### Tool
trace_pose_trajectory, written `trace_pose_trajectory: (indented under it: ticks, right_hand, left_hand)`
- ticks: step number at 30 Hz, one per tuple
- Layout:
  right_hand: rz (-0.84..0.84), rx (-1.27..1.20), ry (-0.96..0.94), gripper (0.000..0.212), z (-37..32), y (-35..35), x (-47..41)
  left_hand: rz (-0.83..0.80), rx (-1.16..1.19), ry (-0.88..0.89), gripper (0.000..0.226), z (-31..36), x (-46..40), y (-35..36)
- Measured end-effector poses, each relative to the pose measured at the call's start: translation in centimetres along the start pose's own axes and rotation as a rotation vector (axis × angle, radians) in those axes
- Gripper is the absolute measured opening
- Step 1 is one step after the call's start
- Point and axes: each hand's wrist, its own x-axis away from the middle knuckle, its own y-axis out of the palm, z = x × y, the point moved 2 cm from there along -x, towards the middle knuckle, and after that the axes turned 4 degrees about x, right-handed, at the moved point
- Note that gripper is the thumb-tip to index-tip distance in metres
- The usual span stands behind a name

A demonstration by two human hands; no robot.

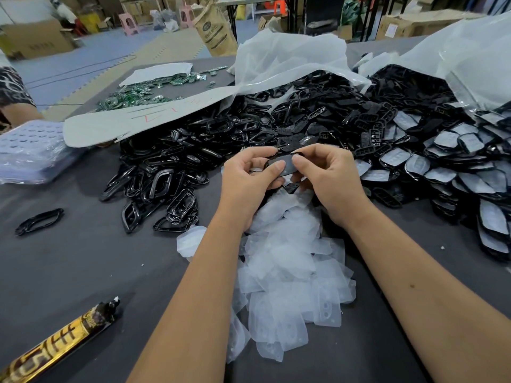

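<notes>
A small black shell [284,164] with a pale translucent pad on its face sits in mid-air above the counter [83,266], pinched between both hands. The left hand [249,181] grips its left end and the right hand [326,178] its right end; the fingers [276,168] of each curl narrowly round the piece, thumbs pressing on the pad. Directly below lies a pile of translucent pads [287,272]. To the left spreads a heap of glossy black frames [177,172], to the right a heap of film-covered shells [456,172] spilling from a clear plastic bag [470,56].

A gold and brown tube [55,346] near the lower left corner carries large dark characters, possibly Chinese, too distorted to read. A white sheet [154,120] bears red pen strokes. A brown paper sack [215,34] shows a printed label, illegible here.

The counter is dark grey, with green circuit boards [138,95] further back. Beyond are blue floor mats [91,56], cardboard boxes [36,40] and pink stools [127,23].
</notes>
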Motion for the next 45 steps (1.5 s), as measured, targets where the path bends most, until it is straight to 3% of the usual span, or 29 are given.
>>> trace_pose_trajectory:
  ticks: [5, 15, 22, 45]
  right_hand:
    - [-0.002, -0.029, 0.019, 0.009, 0.0, 0.0, 0.1]
    - [0.03, -0.038, 0.047, 0.013, 0.2, -0.2, 0.0]
    - [0.166, -0.016, -0.044, 0.016, -0.1, 0.8, 0.7]
    - [0.105, -0.038, -0.021, 0.014, 0.0, 0.8, 0.6]
  left_hand:
    - [0.05, -0.087, 0.094, 0.015, 0.0, -0.1, -0.2]
    - [0.02, -0.039, 0.074, 0.013, 0.0, -0.1, -0.1]
    - [0.265, -0.289, 0.193, 0.026, 0.2, 0.1, 0.1]
    - [0.254, -0.139, 0.127, 0.011, -0.1, -0.2, -0.1]
